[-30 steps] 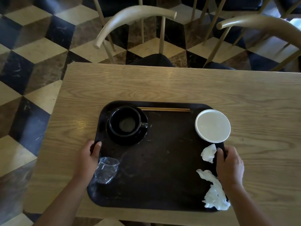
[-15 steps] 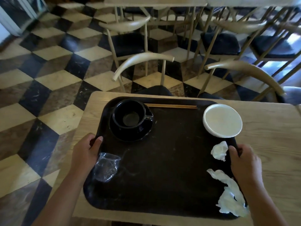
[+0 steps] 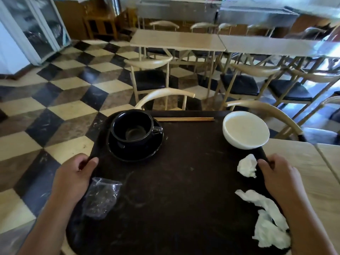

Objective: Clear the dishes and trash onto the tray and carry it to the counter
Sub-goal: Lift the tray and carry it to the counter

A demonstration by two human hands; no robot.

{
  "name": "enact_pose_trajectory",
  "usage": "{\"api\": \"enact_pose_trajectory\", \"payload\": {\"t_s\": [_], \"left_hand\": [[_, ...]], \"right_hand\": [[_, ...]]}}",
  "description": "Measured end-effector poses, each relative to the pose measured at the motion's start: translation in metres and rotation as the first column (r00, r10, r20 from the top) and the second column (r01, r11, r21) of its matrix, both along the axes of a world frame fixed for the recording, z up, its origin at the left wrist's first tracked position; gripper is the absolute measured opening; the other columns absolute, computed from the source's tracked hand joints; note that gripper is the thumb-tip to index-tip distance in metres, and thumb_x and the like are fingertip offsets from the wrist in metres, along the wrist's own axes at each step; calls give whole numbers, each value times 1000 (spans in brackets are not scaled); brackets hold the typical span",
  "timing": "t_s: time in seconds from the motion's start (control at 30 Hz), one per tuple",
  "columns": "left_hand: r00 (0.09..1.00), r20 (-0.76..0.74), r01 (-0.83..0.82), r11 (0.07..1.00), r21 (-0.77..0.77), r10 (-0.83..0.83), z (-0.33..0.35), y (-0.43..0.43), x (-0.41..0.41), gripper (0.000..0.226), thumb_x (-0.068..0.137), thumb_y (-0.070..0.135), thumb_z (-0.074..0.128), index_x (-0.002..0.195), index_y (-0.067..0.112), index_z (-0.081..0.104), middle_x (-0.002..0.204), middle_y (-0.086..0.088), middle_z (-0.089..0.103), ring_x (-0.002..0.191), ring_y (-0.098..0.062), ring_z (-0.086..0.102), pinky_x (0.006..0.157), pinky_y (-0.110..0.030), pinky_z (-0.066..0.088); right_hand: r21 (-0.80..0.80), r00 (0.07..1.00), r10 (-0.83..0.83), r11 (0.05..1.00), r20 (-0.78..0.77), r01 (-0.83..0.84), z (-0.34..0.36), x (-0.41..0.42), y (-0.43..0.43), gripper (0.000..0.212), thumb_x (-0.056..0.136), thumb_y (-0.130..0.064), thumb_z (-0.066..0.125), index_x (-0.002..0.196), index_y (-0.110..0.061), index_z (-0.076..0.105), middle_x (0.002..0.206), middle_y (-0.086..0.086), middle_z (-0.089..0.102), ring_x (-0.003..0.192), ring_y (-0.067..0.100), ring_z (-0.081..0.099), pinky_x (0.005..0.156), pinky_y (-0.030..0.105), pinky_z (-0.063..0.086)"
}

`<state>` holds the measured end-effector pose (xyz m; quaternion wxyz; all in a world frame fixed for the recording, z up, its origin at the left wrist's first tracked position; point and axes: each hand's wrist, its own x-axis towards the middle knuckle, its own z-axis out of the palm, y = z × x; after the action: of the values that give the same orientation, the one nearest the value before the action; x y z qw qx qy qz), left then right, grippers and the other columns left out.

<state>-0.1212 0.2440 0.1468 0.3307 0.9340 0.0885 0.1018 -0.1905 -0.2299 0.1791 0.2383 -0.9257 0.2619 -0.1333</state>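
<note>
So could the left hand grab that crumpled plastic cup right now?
Probably not yet: the plastic cup lies right beside the left hand, nothing between, but that hand is gripping the tray edge.

Dark brown tray [image 3: 184,181], black cup [image 3: 131,126] and saucer [image 3: 136,150], white bowl [image 3: 245,128]; floor [image 3: 55,92] checkered cream, black and perhaps brown.

Open floor [image 3: 60,100] ahead-left. Chairs [image 3: 165,96] close beyond tray [image 3: 174,181]; worktop [image 3: 301,162] hard against right edge. Tray centre bare between cup [image 3: 131,129], bowl [image 3: 245,128], napkins [image 3: 266,218], plastic cup [image 3: 101,196].
</note>
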Motion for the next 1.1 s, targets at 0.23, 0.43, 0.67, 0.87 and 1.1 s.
{"api": "enact_pose_trajectory", "payload": {"t_s": [0.23,0.43,0.67,0.87,1.1], "left_hand": [[979,-30,-199,980,26,200,9,15,-62,27,94,38,60,71,23,63,67,2,65,65,-17,60,59,-37,45],[903,-38,-425,904,49,427,23,27,-145,25,93,33,64,74,17,63,65,0,61,62,-18,56,54,-33,37],[754,-7,-656,754,42,657,39,32,-264,24,93,35,61,73,21,63,64,4,61,63,-19,59,55,-34,37],[571,-42,-819,572,38,820,38,44,-351,27,94,36,60,75,17,64,68,-4,64,67,-25,60,64,-42,45],[371,-62,-928,371,-8,926,33,77,-432,24,94,32,61,74,19,64,69,-3,64,69,-26,60,63,-39,43]], "right_hand": [[0,986,166,986,-21,-166,2,16,18,30,94,-24,59,66,-23,48,58,-3,56,52,9,50,43,22,29],[66,924,376,926,-68,-372,-2,40,42,27,95,-25,57,70,-17,55,58,3,59,52,19,55,44,24,31],[106,775,630,775,-54,-623,-1,55,109,25,96,-25,57,72,-19,54,63,3,57,56,16,52,46,24,29],[120,597,800,599,-52,-792,3,53,193,22,97,-26,55,78,-14,55,70,5,56,61,15,48,49,27,28],[80,424,902,430,-86,-899,9,39,307,20,97,-29,55,85,-14,56,71,2,54,63,15,46,51,30,29]]}}
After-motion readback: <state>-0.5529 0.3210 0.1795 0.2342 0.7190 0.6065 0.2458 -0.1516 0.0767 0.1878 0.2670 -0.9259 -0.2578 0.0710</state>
